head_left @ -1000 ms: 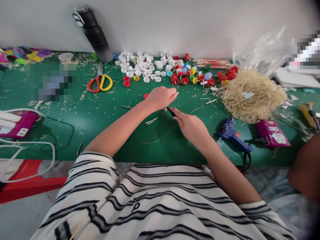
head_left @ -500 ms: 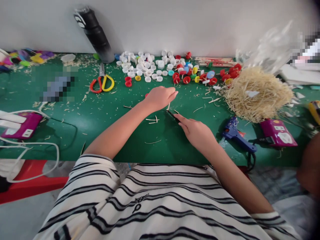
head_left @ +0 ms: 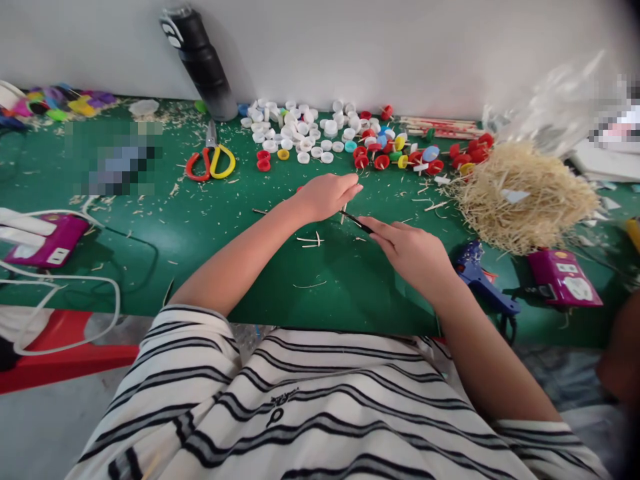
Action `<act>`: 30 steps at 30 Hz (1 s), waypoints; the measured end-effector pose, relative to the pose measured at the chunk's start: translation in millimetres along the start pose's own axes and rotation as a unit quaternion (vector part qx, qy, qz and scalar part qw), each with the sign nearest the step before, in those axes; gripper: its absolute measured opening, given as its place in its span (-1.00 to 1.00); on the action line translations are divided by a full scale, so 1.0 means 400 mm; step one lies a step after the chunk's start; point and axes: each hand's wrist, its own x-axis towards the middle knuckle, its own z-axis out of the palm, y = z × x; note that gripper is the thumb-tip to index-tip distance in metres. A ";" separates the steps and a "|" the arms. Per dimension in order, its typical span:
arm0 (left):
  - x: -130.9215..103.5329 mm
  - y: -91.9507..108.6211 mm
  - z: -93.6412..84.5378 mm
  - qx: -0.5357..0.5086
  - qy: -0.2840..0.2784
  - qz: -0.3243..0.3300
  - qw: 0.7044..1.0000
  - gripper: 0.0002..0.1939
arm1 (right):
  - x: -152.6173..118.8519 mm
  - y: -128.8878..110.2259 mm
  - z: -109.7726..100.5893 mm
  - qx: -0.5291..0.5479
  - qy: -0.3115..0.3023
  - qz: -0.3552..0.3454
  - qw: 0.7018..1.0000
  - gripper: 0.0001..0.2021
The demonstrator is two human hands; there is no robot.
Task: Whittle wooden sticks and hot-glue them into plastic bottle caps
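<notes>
Since the earlier frame, my right hand (head_left: 413,257) had drawn back toward four o'clock, pinched narrowly round a slim dark tool (head_left: 358,222); my left hand (head_left: 327,195), near twelve o'clock, was folded over a pale stick (head_left: 344,213), its end jutting toward six above the desk (head_left: 275,290). Pushed too hard, the tool might have skidded toward ten o'clock and nicked my left fingers

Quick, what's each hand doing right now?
Left hand: closed, holding a thin stick.
Right hand: closed, holding a dark tool.
</notes>
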 end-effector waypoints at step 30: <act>0.007 0.033 0.007 0.053 0.006 -0.003 0.999 -0.65 | -0.018 -0.026 0.043 0.065 -0.017 0.011 0.998 -0.47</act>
